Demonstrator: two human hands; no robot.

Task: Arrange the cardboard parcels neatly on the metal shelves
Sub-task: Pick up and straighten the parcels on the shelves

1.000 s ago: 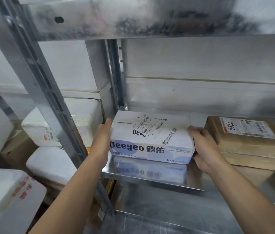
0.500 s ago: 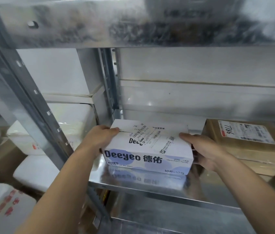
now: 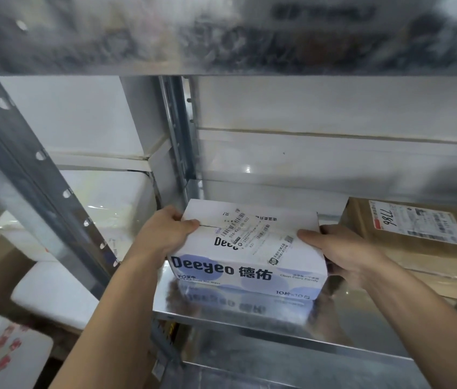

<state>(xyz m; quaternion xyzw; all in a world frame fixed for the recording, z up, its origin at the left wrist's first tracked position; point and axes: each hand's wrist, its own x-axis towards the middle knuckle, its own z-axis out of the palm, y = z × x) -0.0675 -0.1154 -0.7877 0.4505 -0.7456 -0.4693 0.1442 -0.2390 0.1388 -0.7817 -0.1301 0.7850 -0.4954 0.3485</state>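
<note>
A white parcel printed "Deeyeo" (image 3: 249, 256), with a shipping label on top, sits on the metal shelf (image 3: 277, 321) near its left rear corner. My left hand (image 3: 162, 234) grips the parcel's left end, thumb curled over the top edge. My right hand (image 3: 342, 251) grips its right end, thumb on top and fingers down the side. A brown cardboard parcel (image 3: 418, 248) with a white label marked 7786 lies on the same shelf just right of my right hand.
A perforated metal upright (image 3: 39, 192) slants down the left. The shelf above (image 3: 221, 37) hangs low overhead. White wrapped packages (image 3: 59, 293) and cardboard boxes are stacked outside the rack at left. A white wall closes the back.
Both hands have shifted from flat against the parcel's ends to gripping it with thumbs over the top. The view has dropped slightly; the parcel stays in about the same place on the shelf.
</note>
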